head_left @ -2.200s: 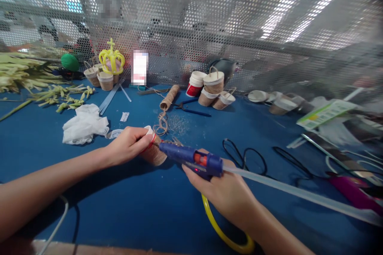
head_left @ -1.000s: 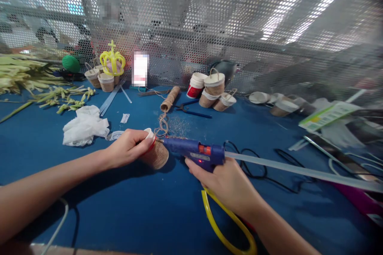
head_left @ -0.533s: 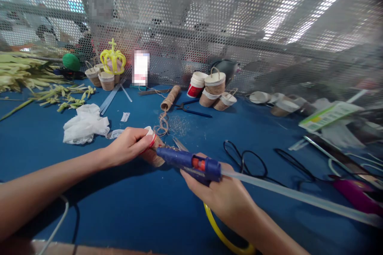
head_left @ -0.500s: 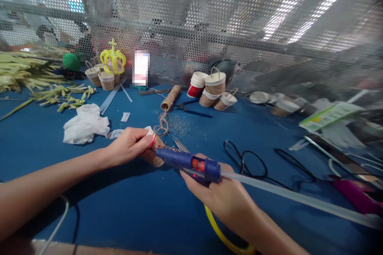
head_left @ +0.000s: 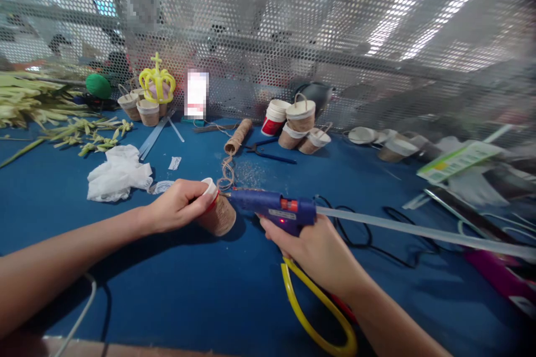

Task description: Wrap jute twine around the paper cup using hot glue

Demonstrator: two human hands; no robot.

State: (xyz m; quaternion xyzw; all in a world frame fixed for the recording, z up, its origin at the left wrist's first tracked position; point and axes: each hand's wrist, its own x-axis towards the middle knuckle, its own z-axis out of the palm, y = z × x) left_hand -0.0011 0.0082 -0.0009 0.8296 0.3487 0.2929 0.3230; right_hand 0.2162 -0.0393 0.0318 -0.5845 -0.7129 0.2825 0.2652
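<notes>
My left hand [head_left: 182, 206] is closed round the rim end of a paper cup [head_left: 221, 216] wound with brown twine, which lies tilted with its white rim up and a red band showing. My right hand [head_left: 307, 245] grips a blue glue gun [head_left: 272, 206] with a long clear glue stick out of its back and a small red light lit. The gun's nozzle is at the cup's red band, just below the rim; whether it touches is hard to tell. Twine [head_left: 226, 174] runs from a roll [head_left: 238, 136] towards the cup. Below my right hand lie yellow-handled scissors [head_left: 318, 312], partly hidden.
Twine-wrapped cups [head_left: 300, 117] and blue pliers [head_left: 272, 156] stand and lie at the back. To the left are a crumpled white cloth [head_left: 119, 173] and plant strips [head_left: 96, 134]. A black cable [head_left: 389, 254] and a phone [head_left: 460, 212] lie at the right. Metal mesh rises behind.
The glue gun in my right hand has moved up and slightly right, so its nozzle is now near the cup's rim and more of the wound twine shows. My left hand has barely moved.
</notes>
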